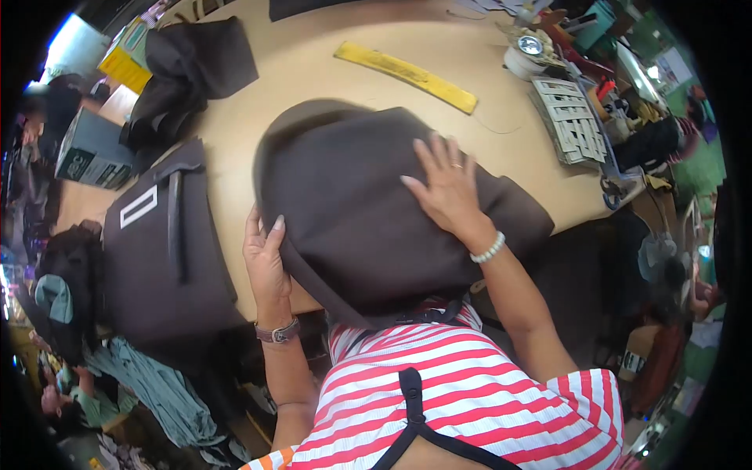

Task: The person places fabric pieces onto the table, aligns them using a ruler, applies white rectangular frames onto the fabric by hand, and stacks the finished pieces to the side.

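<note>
A large piece of dark brown fabric (352,188) lies folded over the table's front edge, close to my body. Its far left side curls up in a rounded, slightly blurred fold. My left hand (269,254) pinches the left edge, thumb on the near side and fingers partly hidden behind it. Across the upper right of the same fabric, my right hand (450,184) rests flat with its fingers spread. To the left, another dark brown panel (149,258) carries a white rectangular frame (139,207) and a dark strap (175,227).
Beyond the fabric, a yellow ruler (407,76) lies on the light wooden table (313,70). More dark cloth (200,63) is heaped at the back left, near a grey box (94,149). A white slotted tray (572,117) and scissors (615,190) sit on the right.
</note>
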`<state>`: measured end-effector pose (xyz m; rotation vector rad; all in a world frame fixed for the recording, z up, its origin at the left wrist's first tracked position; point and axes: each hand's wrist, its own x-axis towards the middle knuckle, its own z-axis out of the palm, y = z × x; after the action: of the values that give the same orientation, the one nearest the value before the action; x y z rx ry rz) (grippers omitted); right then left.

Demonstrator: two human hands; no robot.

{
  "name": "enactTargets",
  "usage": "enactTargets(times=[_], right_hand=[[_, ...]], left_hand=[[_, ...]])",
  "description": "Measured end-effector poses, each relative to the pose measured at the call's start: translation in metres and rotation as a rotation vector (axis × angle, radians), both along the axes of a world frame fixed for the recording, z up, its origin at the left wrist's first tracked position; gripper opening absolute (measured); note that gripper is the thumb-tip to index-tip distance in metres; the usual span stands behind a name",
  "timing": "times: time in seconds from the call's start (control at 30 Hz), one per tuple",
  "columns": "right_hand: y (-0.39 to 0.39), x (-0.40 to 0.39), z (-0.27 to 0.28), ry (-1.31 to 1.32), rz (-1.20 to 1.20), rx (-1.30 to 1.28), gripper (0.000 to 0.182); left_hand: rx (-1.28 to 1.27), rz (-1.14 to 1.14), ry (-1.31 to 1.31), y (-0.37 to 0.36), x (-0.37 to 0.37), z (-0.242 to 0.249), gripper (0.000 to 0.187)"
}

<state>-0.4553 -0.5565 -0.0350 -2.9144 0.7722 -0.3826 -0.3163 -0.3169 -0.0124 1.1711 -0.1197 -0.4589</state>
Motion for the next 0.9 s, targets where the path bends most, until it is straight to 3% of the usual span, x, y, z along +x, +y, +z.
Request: enactTargets(times=[0.3,0.4,0.43,0.53,0.57,0.67,0.7,0.8,0.83,0.9], right_hand=[[0.052,-0.099,0.013,0.06,-0.409,0.049,0.059],[0.041,-0.101,0.036,0.084,-0.418,0.131,0.049],[0.032,-0.098,0.032,-0.035,-0.394,0.08,0.041],[0.016,-0.076,0.024,-0.246,-0.295,0.02,0.043],[0.015,-0.072,0.012,-0.206,-0.263,0.014,0.05],[0.018,-0.066,0.0,-0.133,-0.285,0.073,0.06],[0.016,-0.068,-0.002,-0.092,-0.288,0.091,0.063],[0.018,-0.068,0.0,-0.097,-0.303,0.068,0.061],[0.017,-0.067,0.0,-0.087,-0.309,0.064,0.06],[0.018,-0.068,0.001,-0.067,-0.322,0.06,0.058]], left_hand=[[0.226,0.037,-0.14,0.015,-0.024,-0.012,0.047],[0.28,0.035,-0.242,0.003,-0.035,0.003,0.045],[0.26,0.042,-0.238,-0.001,-0.038,0.014,0.045],[0.384,-0.054,-0.293,-0.006,-0.048,0.027,0.044],[0.46,-0.104,-0.323,-0.006,-0.05,0.029,0.043],[0.779,-0.025,-0.864,-0.008,-0.04,0.026,0.04],[0.791,0.125,-1.227,-0.014,-0.04,0.036,0.034],[0.789,0.083,-1.846,-0.014,-0.076,0.081,0.032],[0.756,0.044,-1.992,-0.011,-0.081,0.085,0.031],[0.954,0.025,-1.875,-0.02,-0.077,0.062,0.029]])
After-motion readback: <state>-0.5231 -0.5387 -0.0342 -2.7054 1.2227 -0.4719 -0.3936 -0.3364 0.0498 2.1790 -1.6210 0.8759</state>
